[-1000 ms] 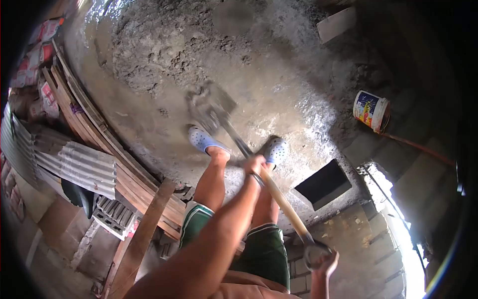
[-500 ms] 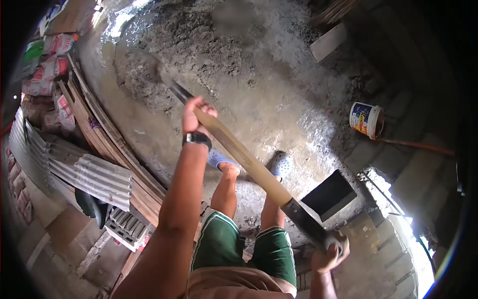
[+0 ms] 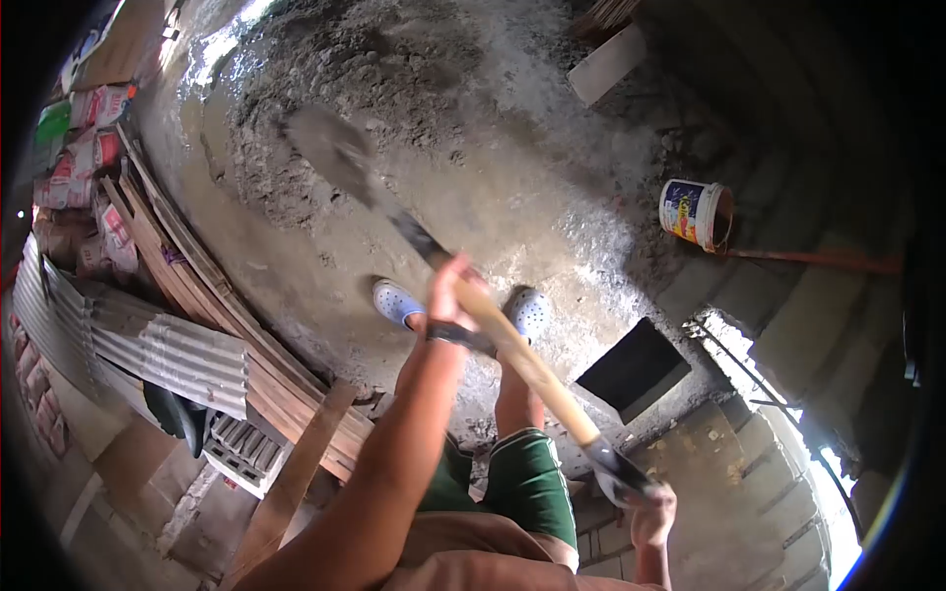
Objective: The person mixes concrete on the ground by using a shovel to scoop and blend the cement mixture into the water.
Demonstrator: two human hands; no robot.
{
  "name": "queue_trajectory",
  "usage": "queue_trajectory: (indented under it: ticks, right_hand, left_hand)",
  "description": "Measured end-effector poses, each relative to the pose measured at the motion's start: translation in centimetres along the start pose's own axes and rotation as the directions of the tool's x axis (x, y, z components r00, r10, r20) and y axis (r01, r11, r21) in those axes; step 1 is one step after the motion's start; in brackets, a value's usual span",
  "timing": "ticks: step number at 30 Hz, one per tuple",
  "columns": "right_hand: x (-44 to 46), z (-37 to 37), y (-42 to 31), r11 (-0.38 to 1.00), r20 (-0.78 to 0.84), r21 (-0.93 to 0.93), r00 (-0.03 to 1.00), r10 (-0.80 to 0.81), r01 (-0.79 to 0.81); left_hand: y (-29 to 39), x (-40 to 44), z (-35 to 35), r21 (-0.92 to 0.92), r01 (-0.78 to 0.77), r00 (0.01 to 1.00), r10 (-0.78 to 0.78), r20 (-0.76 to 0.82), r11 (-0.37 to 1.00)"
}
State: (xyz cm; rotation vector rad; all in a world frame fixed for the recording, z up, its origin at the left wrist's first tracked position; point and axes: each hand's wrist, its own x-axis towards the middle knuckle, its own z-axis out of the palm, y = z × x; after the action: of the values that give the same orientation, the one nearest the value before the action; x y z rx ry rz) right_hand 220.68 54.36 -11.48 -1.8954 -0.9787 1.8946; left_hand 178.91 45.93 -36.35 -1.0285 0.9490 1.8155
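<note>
A shovel with a wooden shaft runs diagonally across the view. My left hand, with a dark band at its wrist, is wrapped round the shaft near the metal socket. At the lower right, my right hand grips the handle end. The blade, blurred by motion, is over the near edge of a heap of wet grey mix. Whether it carries any mix is too blurred to tell. My feet in light blue clogs stand on the wet floor below the blade.
To the left lie long wooden boards, corrugated sheets and stacked bags. On the right are a paint bucket, a block and a dark rectangular opening near my right foot.
The blade swung from near my feet up to the heap, then came back slightly toward me. My left hand moved out with the shaft and has since drawn back toward my body.
</note>
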Motion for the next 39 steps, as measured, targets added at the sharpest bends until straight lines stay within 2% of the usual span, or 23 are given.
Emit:
queue_trajectory:
  ticks: [1, 3, 4, 5, 8, 10, 13, 16, 17, 18, 20, 22, 27, 28, 30, 32, 33, 34, 35, 36, 37, 38, 39]
  right_hand:
    - [-0.4, -1.6, 0.5, 0.967, -0.348, 0.229, 0.919, 0.187, -0.11]
    - [-2.6, -5.6, -0.8, 0.94, -0.476, 0.284, 0.822, 0.312, -0.192]
    - [-3.7, -8.3, -0.5, 0.93, -0.567, 0.278, 0.741, 0.36, -0.239]
    - [-5.2, -9.9, -0.5, 0.937, -0.654, 0.238, 0.672, 0.348, -0.254]
    - [-8.8, -11.9, -0.2, 0.958, -0.83, 0.109, 0.507, 0.234, -0.265]
    - [-8.9, -12.0, 0.9, 0.957, -0.867, 0.094, 0.45, 0.215, -0.275]
    - [-6.7, -11.0, 4.3, 0.951, -0.843, 0.134, 0.472, 0.258, -0.28]
    - [-2.3, -6.4, 8.9, 0.931, -0.659, 0.251, 0.657, 0.365, -0.266]
    - [-0.2, -1.2, 8.5, 0.928, -0.67, 0.243, 0.643, 0.37, -0.281]
    - [1.6, 5.3, 8.2, 0.925, -0.682, 0.238, 0.627, 0.376, -0.296]
    - [3.1, 14.5, 8.1, 0.837, -0.479, 0.4, 0.694, 0.538, -0.373]
    - [3.3, 17.5, 10.1, 0.867, -0.397, 0.359, 0.784, 0.477, -0.346]
    - [-1.3, 18.4, 6.8, 0.826, -0.431, 0.435, 0.723, 0.54, -0.357]
    - [-2.3, 18.5, 5.5, 0.855, -0.418, 0.424, 0.774, 0.476, -0.298]
    - [-4.1, 18.8, 1.9, 0.952, -0.406, 0.281, 0.884, 0.232, -0.121]
    - [-6.2, 20.9, -3.4, 0.991, -0.451, -0.058, 0.883, -0.13, 0.117]
    - [-6.7, 20.3, -4.5, 0.915, -0.209, -0.232, 0.901, -0.379, 0.331]
    - [-7.2, 19.7, -5.5, 0.77, 0.058, -0.282, 0.811, -0.582, 0.573]
    - [-5.8, 20.7, -6.8, 0.594, 0.305, -0.361, 0.693, -0.653, 0.719]
    - [-5.2, 21.4, -8.0, 0.388, 0.547, -0.383, 0.544, -0.636, 0.838]
    - [-3.9, 21.0, -6.0, 0.399, 0.709, -0.375, 0.536, -0.458, 0.837]
    - [-3.1, 21.2, -4.8, 0.329, 0.77, -0.367, 0.483, -0.417, 0.87]
    - [-2.2, 21.4, -3.5, 0.259, 0.825, -0.347, 0.425, -0.373, 0.901]
  left_hand:
    - [-4.7, 1.4, -2.5, -0.082, 0.137, 0.985, -0.127, 0.12, 0.987]
    - [-14.0, 0.7, -4.2, 0.149, 0.17, 0.962, -0.131, -0.241, 0.974]
    - [-18.0, -0.6, -5.4, 0.213, 0.257, 0.947, -0.202, -0.25, 0.943]
    - [-20.9, -2.1, -6.2, 0.304, 0.378, 0.908, -0.287, -0.304, 0.875]
    - [-29.6, -6.4, -10.3, 0.129, 0.528, 0.82, -0.465, -0.334, 0.839]
    - [-31.2, -5.2, -12.8, 0.117, 0.584, 0.773, -0.506, -0.384, 0.803]
    - [-28.5, -1.1, -15.8, 0.173, 0.568, 0.788, -0.473, -0.394, 0.804]
    - [-18.9, 6.1, -15.7, 0.415, 0.323, 0.928, -0.199, -0.315, 0.85]
    - [-14.9, 8.9, -15.3, 0.515, 0.221, 0.951, -0.067, -0.3, 0.828]
    - [-9.6, 11.4, -15.0, 0.496, 0.406, 0.909, -0.281, -0.309, 0.767]
    - [-0.5, 14.1, -14.0, 0.475, 0.375, 0.916, -0.238, -0.324, 0.796]
    - [6.9, 15.8, -11.2, 0.457, 0.219, 0.933, -0.047, -0.357, 0.862]
    - [11.5, 8.3, -6.7, 0.417, 0.136, 0.948, 0.003, -0.317, 0.899]
    - [12.1, 7.2, -5.4, 0.392, 0.083, 0.95, 0.046, -0.309, 0.916]
    - [15.0, 4.6, -2.2, 0.263, 0.084, 0.987, -0.044, -0.154, 0.961]
    - [18.7, 1.6, 1.7, 0.085, 0.076, 0.996, -0.078, 0.031, 0.993]
    - [20.9, 0.1, 3.7, 0.026, 0.069, 0.986, -0.072, 0.148, 0.997]
    - [22.8, -1.5, 5.9, -0.033, 0.077, 0.962, -0.065, 0.264, 0.997]
    - [23.9, -3.1, 8.7, 0.075, -0.033, 0.982, 0.018, 0.188, 0.997]
    - [24.8, -4.2, 10.5, 0.183, -0.133, 0.987, 0.113, 0.115, 0.974]
    - [26.7, -1.6, 9.3, 0.228, -0.1, 0.995, 0.103, 0.0, 0.968]
    - [28.3, 1.4, 8.0, 0.27, -0.064, 0.989, 0.097, -0.11, 0.961]
    - [28.1, 1.4, 7.2, 0.317, -0.116, 0.982, 0.156, -0.103, 0.941]
